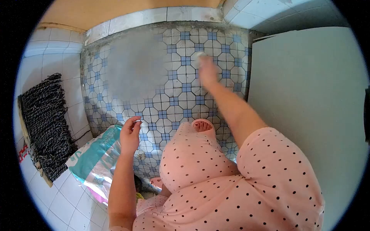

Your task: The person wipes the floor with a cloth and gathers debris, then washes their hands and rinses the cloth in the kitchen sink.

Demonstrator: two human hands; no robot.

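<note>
My right hand (208,71) is stretched forward over the blue and white tiled floor (186,87), smeared by motion. Its fingers are closed round a small whitish object (201,55) that is too blurred to name. Near the plastic bag, my left hand (130,134) hangs with its fingers curled and the fingertips near the thumb. Something tiny and pale may be at those fingertips, too small to make out. The bag (96,156), white and teal, stands to the left of my left forearm.
A black mop head or fringed mat (48,125) leans at the left tiled wall. On the right is a large pale grey panel (308,100). A tiled ledge (138,21) edges the floor at the far side. My foot in a pink slipper (203,126) rests below centre.
</note>
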